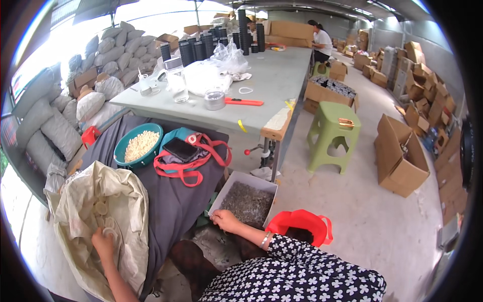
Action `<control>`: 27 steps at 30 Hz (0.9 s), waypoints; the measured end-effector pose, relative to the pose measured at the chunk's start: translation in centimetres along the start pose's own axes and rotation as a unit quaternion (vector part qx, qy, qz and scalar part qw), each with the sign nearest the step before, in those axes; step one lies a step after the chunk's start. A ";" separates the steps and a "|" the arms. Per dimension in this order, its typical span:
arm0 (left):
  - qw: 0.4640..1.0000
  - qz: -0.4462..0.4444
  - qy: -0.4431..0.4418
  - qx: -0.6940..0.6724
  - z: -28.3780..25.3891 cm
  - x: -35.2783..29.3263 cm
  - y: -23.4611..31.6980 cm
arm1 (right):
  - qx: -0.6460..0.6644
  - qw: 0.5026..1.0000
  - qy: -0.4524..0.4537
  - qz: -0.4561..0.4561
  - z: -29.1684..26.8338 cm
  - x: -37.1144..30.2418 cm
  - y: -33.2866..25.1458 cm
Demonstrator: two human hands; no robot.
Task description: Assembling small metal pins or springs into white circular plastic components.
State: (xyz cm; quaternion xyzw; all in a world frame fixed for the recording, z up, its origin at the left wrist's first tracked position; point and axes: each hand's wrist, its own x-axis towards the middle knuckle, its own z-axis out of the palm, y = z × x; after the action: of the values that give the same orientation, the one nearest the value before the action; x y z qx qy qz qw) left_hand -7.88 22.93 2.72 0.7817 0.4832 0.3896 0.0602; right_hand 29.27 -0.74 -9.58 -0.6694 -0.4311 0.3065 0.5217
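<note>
My left hand (104, 245) reaches into a large cream woven sack (126, 189) at the left. Its fingers are closed on a pale round disc (108, 231), with several similar discs around it in the sack. My right hand (225, 220) is by the near left corner of a white bin (274, 187) full of small grey pieces (246, 201). The fingers of that hand are drawn together in a pinch; what they hold, if anything, is too small to make out. A red bucket (307, 220) with dark contents stands right of the bin.
A teal bowl (121, 157) of cream pieces and a red-handled bag (173, 173) with a phone (181, 149) lie on dark cloth. Beyond is a grey-green worktable (274, 75) with black stacks (198, 50). A green stool (334, 118) and cartons stand right; another person (322, 40) sits far back.
</note>
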 end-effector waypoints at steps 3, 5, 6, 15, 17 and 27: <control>0.996 -0.060 -0.023 -0.068 -2.7 -1.2 8.7 | 0.122 0.992 -0.013 0.012 0.0 -0.5 -0.9; 0.992 0.014 -0.021 -0.124 -3.2 -3.2 14.5 | 0.205 0.977 -0.040 0.035 0.4 -1.2 -3.5; 0.985 0.110 -0.004 -0.133 -2.6 -4.2 17.1 | 0.272 0.958 -0.075 0.048 0.4 -1.7 -5.8; 0.926 0.289 -0.018 -0.241 3.3 -11.6 23.8 | 0.447 0.856 -0.248 0.075 1.0 -5.0 -12.2; 0.927 0.286 -0.019 -0.243 3.6 -12.3 23.7 | 0.455 0.851 -0.230 0.128 1.3 -5.4 -11.6; 0.632 -0.235 -0.283 -0.682 4.6 -13.0 22.0 | 0.358 0.922 -0.143 0.034 -0.7 -4.7 -12.6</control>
State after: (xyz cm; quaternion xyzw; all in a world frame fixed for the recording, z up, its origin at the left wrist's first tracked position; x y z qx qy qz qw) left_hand 7.77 2.27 2.71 0.4496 0.2062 0.3408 0.7995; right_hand 24.53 -4.19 2.55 -0.4007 -0.3398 0.5506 0.6487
